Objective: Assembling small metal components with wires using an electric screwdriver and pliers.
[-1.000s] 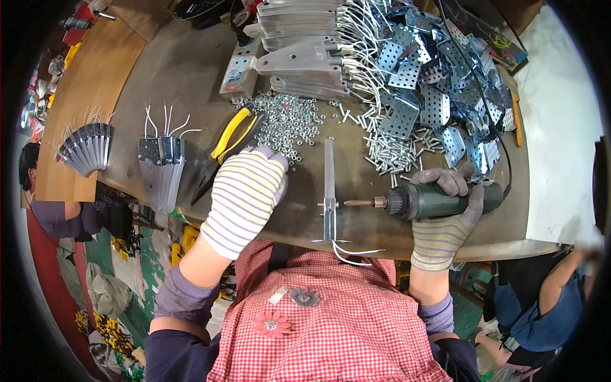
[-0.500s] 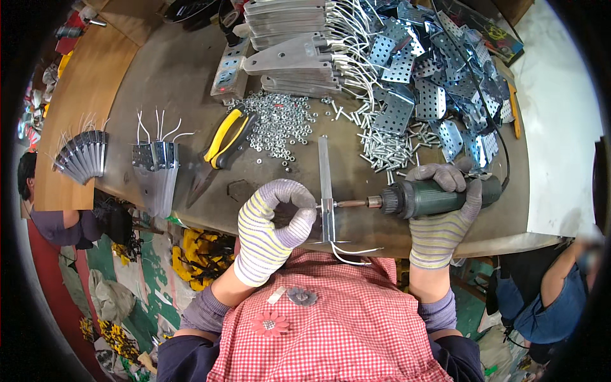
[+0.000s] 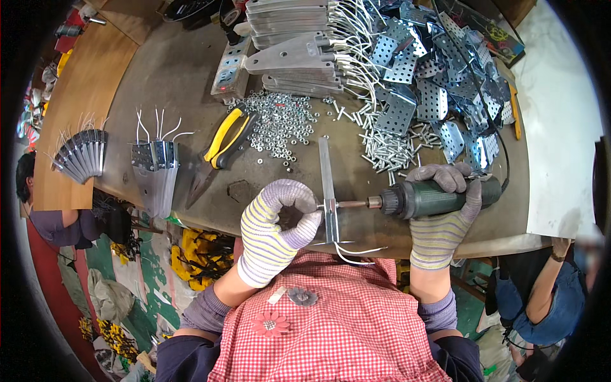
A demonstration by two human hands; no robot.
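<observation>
nearest, just on the body side of the metal piece (image 3: 326,172), a red-and-white checked apron (image 3: 344,312) of soft, puckered cloth. trailing from the near end of the metal piece, thin, smooth white wires (image 3: 363,252), curving rightward. on a scuffed brown table (image 3: 267,172), close to the near edge, the metal piece itself: seen as a narrow, dull grey strip, long axis running straight away from the body, far end leaning slightly left, thicker toward the wires. immediately left of it, the left hand (image 3: 264,223) in a striped knit glove, with thumb and forefinger bent into a ring, tips nearly together at its side; cannot tell whether pinching anything between them. right of it, the right hand (image 3: 440,235) in a similar glove, with fingers closed round a dark green, barrel-shaped electric screwdriver (image 3: 423,201), held crosswise to that long axis, with steel bit (image 3: 351,204) pointing left and meeting the metal piece. well left of it, a tight bundle of smooth, tapered grey plates (image 3: 154,188); in between, yellow-and-black pliers (image 3: 219,139), tips angled toward the body. past its far end, leftward, a scatter of small shiny nuts (image 3: 280,130); rightward, a heap of silvery screws (image 3: 389,149). farther beyond that end, slightly left, a stack of flat, wedge-shaped sheets (image 3: 283,58); well to the right, a tangled pile of perforated, blue-tinted metal plates (image 3: 431,105).
</observation>
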